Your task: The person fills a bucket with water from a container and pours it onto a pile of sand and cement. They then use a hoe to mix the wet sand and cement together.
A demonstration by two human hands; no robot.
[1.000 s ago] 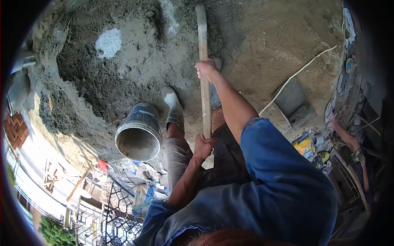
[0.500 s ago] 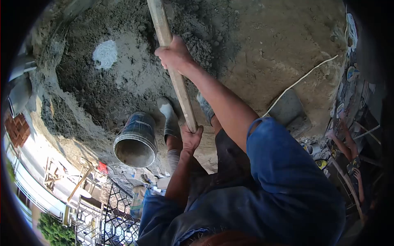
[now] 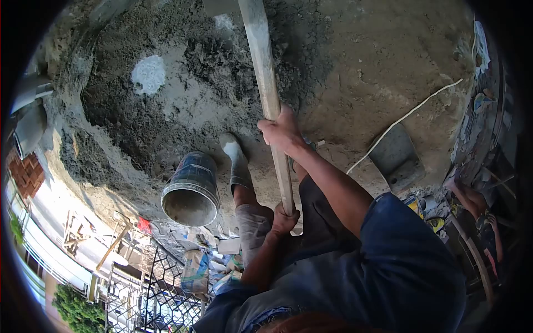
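Observation:
Both hands grip a long wooden tool handle (image 3: 258,50) that runs from my lap to the top edge of the view. My right hand (image 3: 282,132) wraps it about midway, in front of my legs. My left hand (image 3: 285,220) closes round its lower end, close to my thigh. The tool's head cannot be made out clearly at the frame's top. Beyond my boots spreads a heap of wet grey mortar (image 3: 189,105) with a whitish wet patch (image 3: 149,74). A dirty bucket (image 3: 191,186) lies tipped, mouth towards me, left of my left boot (image 3: 236,158).
To the right, a pale cord (image 3: 402,111) crosses the ground beside a flat grey pan-like piece (image 3: 397,158). A metal lattice (image 3: 166,288) and sacks (image 3: 195,272) stand behind at lower left. Another person's limbs (image 3: 472,202) show at far right.
Both my hands and the handle have drawn back towards my body and to the right in view. The handle stands more upright in the picture. More churned mortar shows beside it.

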